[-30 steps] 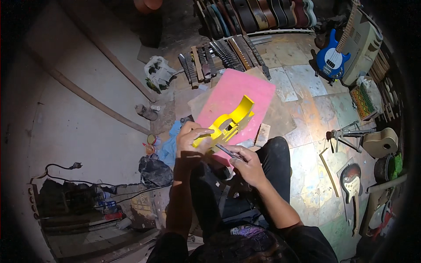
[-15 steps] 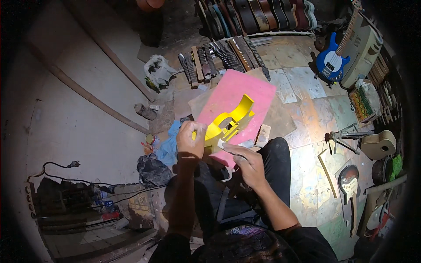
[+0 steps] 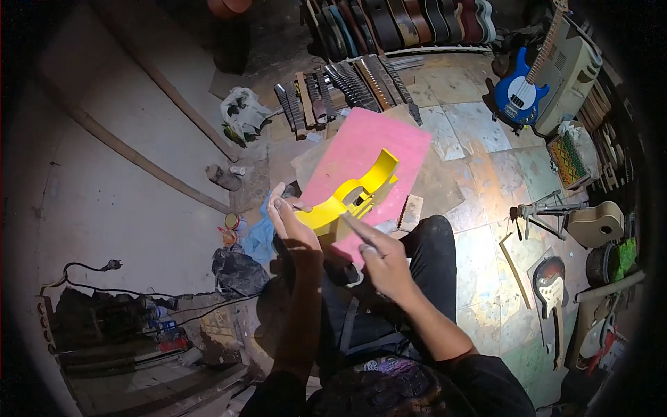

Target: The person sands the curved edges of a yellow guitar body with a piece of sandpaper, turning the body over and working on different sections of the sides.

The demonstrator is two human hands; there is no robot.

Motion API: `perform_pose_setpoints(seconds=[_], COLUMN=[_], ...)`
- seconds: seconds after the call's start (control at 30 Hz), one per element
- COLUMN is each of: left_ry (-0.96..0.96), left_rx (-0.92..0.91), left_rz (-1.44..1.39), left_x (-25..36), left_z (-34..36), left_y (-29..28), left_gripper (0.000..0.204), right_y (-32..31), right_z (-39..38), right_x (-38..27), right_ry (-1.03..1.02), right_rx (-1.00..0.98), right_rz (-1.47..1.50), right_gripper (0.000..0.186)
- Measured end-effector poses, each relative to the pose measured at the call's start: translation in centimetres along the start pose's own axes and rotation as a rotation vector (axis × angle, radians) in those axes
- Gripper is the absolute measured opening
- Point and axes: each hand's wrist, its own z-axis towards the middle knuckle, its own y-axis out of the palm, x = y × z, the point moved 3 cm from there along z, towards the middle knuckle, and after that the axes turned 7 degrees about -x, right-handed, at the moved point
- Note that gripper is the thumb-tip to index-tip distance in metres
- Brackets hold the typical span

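A glossy yellow guitar body (image 3: 379, 177) with curved edges and a cutout stands tilted over a pink sheet (image 3: 354, 142). At its left end is my left hand (image 3: 292, 221), fingers stretched out and thumb reaching to the yellow edge. My right hand (image 3: 382, 257) is closed, its fingertips pressed at the near side of the body. Whatever lies under those fingertips is hidden and blurred.
Beyond the sheet lie several guitar necks (image 3: 354, 83), with a row of guitar bodies (image 3: 403, 28) behind them. A blue bass guitar (image 3: 520, 90) leans at the right. Left of me are a blue cloth (image 3: 258, 240) and a black plastic bag (image 3: 240, 271).
My left hand has unfolded from a curled grip to stretched fingers. My right hand has shifted slightly along the near edge, and the whitish piece at its fingertips no longer shows.
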Motion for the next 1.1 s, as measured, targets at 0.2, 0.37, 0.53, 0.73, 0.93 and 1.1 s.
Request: perform_pose_setpoints(seconds=[0.2, 0.37, 0.53, 0.73, 0.93, 1.1], left_ry=[0.088, 0.242, 0.155, 0.097, 0.24, 0.31], left_rx=[-0.049, 0.029, -0.042, -0.059, -0.063, -0.066], left_rz=[0.007, 0.621, 0.105, -0.016, 0.083, 0.088], left_x=[-3.0, -8.9, -6.2, -5.3, -2.7, -1.5], left_z=[-2.2, -5.4, -5.4, -5.6, -6.0, -5.4], left_y=[-0.8, -4.7, -2.6, -1.3, -0.1, 0.0], left_gripper=[0.053, 0.049, 0.041, 0.033, 0.037, 0.023], right_y=[1.4, 3.0, 1.4, 0.5, 0.1, 2.3], right_z=[3.0, 1.0, 1.6, 1.7, 1.3, 0.2], right_x=[2.6, -0.8, -0.6, 1.4, 3.1, -0.1], right_ry=[0.023, -0.161, 0.06, -0.002, 0.301, -0.105], right_rx=[-0.035, -0.208, -0.256, -0.187, -0.329, -0.232], right_rz=[-0.446, -0.212, -0.454, -0.368, -0.339, -0.012], right_gripper=[0.052, 0.054, 0.053, 0.056, 0.055, 0.053])
